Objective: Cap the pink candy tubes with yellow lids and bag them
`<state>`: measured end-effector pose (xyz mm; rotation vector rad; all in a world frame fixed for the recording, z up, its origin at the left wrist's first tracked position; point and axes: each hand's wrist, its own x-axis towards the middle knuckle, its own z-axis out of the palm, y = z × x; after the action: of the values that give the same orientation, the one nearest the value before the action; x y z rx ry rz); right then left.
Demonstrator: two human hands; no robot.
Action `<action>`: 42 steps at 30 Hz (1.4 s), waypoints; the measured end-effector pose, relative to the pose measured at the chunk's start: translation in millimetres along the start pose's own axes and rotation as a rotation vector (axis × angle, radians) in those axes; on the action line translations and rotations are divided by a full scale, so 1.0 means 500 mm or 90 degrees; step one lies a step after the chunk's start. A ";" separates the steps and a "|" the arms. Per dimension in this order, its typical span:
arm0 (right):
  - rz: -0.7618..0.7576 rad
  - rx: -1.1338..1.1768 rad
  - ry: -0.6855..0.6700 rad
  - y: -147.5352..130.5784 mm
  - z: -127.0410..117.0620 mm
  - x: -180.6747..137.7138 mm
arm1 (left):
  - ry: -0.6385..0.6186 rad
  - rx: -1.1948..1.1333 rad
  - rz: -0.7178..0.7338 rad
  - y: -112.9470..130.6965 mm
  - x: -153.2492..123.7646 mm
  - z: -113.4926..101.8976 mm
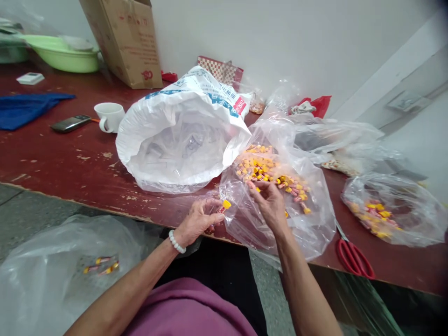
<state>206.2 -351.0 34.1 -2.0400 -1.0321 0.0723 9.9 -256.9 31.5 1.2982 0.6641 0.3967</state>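
My left hand [201, 217], with a white bead bracelet at the wrist, is closed on a small clear tube [221, 209] with a yellow cap and red-and-white contents or print. My right hand [269, 203] reaches over an opened clear plastic bag [315, 233]. Its thumb and fingers pinch a small pink piece with a yellow cap [258, 189], partly hidden by the fingers. Many similar yellow-and-pink pieces [259, 165] lie heaped in that bag. Left of it, a large white woven sack [128, 154] with a clear liner gapes towards me.
Red-handled scissors [355, 258] lie at the table edge. Right of them sits another clear bag [420, 224] holding similar pieces. A white mug [111, 116], a phone [71, 123] and a cardboard box [129, 46] stand left. Below, a clear bag [42, 280] holds several capped tubes.
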 end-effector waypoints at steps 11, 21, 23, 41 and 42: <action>-0.299 0.068 -0.183 -0.131 -0.035 -0.085 | -0.079 0.076 0.154 -0.008 -0.017 0.012; -0.311 0.003 -0.255 -0.128 -0.010 -0.132 | -0.072 -0.007 0.076 -0.011 -0.029 0.028; -0.254 0.070 -0.256 -0.117 -0.005 -0.130 | -0.067 -0.039 0.053 -0.012 -0.027 0.027; -0.343 0.047 -0.269 -0.075 0.028 -0.103 | -0.151 -0.385 -0.131 -0.031 -0.005 0.018; -0.340 0.039 -0.286 -0.066 0.018 -0.085 | -0.134 -0.382 -0.137 -0.034 -0.004 0.013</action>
<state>153.4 -364.2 38.5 -1.6638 -1.7993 0.2862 11.2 -267.4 16.2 0.6779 0.4507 0.2500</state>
